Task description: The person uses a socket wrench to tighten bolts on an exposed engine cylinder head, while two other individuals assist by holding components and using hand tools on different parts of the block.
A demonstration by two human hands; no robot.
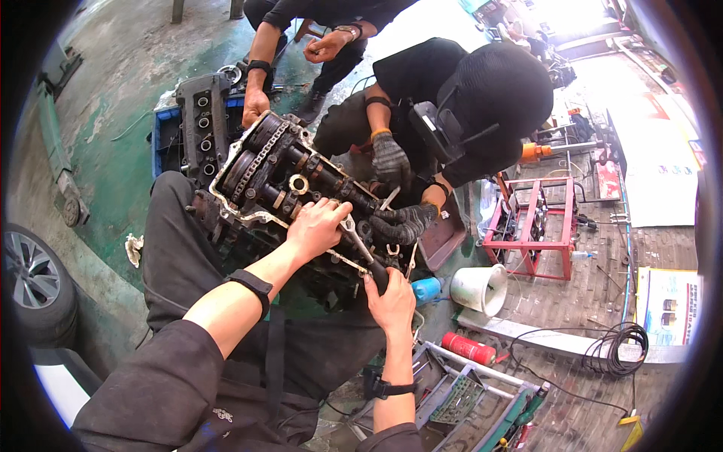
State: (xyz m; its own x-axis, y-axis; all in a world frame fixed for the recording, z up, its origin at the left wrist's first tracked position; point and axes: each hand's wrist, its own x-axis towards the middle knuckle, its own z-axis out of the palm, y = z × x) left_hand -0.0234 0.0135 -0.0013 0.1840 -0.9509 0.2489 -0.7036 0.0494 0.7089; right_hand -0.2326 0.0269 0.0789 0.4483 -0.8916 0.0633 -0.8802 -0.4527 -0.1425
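Observation:
A greasy engine cylinder head (279,177) with timing chain and camshafts lies across my knees. My left hand (318,226) rests on the head's near side, fingers bent over the wrench end (348,224). My right hand (390,300) grips the black handle of that long wrench (360,248) at the engine's near right corner. A co-worker in black with gloves (407,223) holds the engine from the far side. Another person's hand (254,105) presses on the engine's far left corner.
A black valve cover (203,124) lies on a blue tray at the far left. A white bucket (480,288), a red can (468,348), a red metal frame (531,222) and an open toolbox (459,392) sit to the right. A car wheel (34,282) is at the left.

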